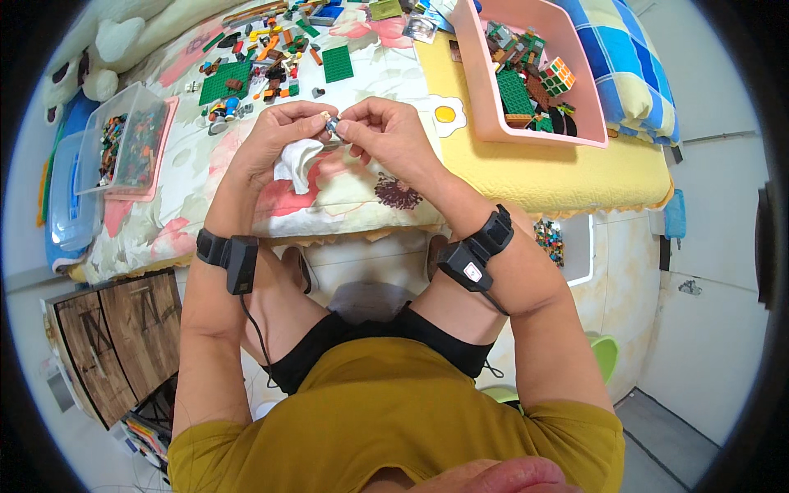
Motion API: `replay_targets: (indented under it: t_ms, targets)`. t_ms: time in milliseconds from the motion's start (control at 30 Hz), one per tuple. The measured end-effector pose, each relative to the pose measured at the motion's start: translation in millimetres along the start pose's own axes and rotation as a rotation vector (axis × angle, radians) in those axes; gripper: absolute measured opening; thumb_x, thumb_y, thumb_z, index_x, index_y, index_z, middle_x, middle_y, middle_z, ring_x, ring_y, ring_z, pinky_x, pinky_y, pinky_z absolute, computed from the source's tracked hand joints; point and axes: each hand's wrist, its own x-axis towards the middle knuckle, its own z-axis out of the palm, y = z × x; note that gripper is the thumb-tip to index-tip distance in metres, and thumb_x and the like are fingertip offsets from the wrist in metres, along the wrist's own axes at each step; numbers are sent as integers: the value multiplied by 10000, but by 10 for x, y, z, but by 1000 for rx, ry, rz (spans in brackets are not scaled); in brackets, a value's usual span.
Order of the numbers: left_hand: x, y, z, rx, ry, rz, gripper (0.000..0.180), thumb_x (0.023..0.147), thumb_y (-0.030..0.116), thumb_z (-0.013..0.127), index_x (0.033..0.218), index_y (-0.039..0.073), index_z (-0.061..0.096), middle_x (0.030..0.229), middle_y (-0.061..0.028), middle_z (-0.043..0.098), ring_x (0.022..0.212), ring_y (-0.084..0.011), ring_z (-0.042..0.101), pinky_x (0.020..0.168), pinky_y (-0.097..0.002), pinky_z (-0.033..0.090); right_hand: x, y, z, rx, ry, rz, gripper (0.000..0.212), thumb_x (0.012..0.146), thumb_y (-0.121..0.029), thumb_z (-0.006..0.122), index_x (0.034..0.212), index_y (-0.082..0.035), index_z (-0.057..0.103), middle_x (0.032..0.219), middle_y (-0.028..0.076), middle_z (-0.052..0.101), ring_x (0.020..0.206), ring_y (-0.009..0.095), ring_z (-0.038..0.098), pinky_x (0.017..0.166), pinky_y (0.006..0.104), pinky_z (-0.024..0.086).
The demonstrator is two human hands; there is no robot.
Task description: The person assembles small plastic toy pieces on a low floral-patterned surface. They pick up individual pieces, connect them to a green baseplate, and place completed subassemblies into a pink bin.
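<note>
Toy [331, 123], one, between two hands [278, 135] [390, 131]

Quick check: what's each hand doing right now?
Left hand: closed, pinching a toy piece, with a cloth.
Right hand: closed, pinching the same piece.

Bedspread: I have a white floral bedspread [148, 218] with pink and red blooms across the left and middle.
Yellow mat: on my right, a quilted yellow mat [493, 177] bears a fried-egg motif [448, 116].
Pink bin: it [475, 90] stands on the mat; I can make out a puzzle cube [557, 76] inside.
Plaid bedding: a blue, white and yellow bundle [620, 49] sits just beside the bin.
Plush: a white soft toy [119, 41] fills my upper left corner.
Cabinet: dark wood-grain doors [119, 341] show at lower left.
Floor: pale tiles [625, 304], with a white tray [582, 255] of many-coloured pieces near the mat's edge.
Green seat: I see only part of it [605, 355], lower right.
</note>
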Motion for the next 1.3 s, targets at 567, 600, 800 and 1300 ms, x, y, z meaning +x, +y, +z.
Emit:
replay_targets:
  t_ms: [567,600,800,1300]
  targets:
    - [-28,68,95,16,-16,27,369,902,275,699,1148,0,676,794,-23,628,734,-93,601,702,-232,510,68,-89,-219,-19,41,-111,192,874,-132,723,976,14,650,764,49,661,653,100,643,523,231,509]
    - [-34,77,93,39,-14,26,369,902,276,699,1146,1,676,796,-23,631,736,-93,603,698,-231,508,65,-124,-273,3,71,-133,195,874,-132,724,976,15,649,764,50,662,652,100,643,525,230,508]
    - [-45,93,101,22,4,-14,365,908,279,694,1137,-4,674,795,-17,632,728,-95,607,697,-221,501,-9,-263,-496,-42,221,-194,191,876,-130,726,974,16,651,779,47,666,657,107,647,540,232,508]
    - [-6,54,116,72,32,-12,375,945,320,641,1120,-10,668,802,15,597,743,-53,544,680,-207,451,-305,-476,-1505,-457,735,-563,142,831,-68,748,939,-3,681,898,12,658,732,77,592,686,229,501]
